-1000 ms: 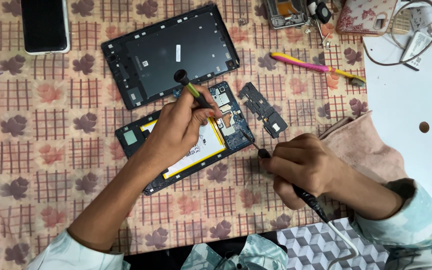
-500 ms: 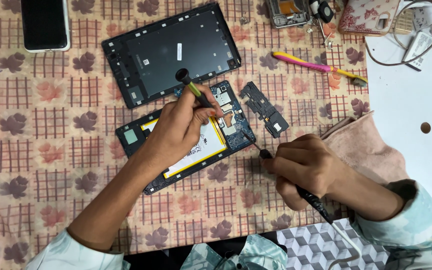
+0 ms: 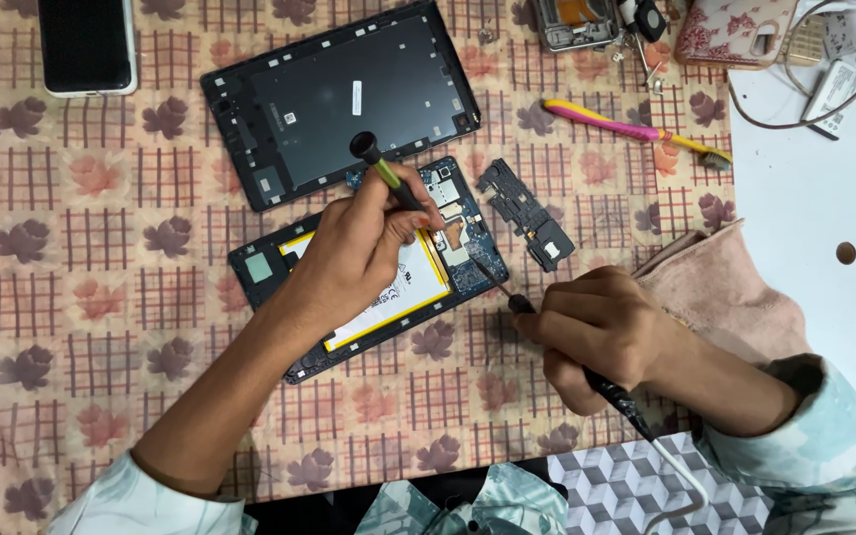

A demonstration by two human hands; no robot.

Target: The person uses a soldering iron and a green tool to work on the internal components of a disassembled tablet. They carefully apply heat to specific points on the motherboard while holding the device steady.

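Opened tablet [image 3: 349,287] lying mid-cloth, battery up; left hand [image 3: 359,253] pinching a green-shafted screwdriver [image 3: 388,178] upright over the circuit board [image 3: 453,223], apparently bracing the body; right hand [image 3: 596,332] closed round a corded soldering iron [image 3: 547,327], tip angled onto the same board; back cover [image 3: 339,99] set aside at far; loose bracket [image 3: 527,213] just right.

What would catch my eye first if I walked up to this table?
Probably the opened tablet at the centre of the patterned cloth, its white battery showing. The left hand rests on it holding a green-handled screwdriver, while the right hand points a dark corded tool at its circuit board. Its black back cover lies just beyond.
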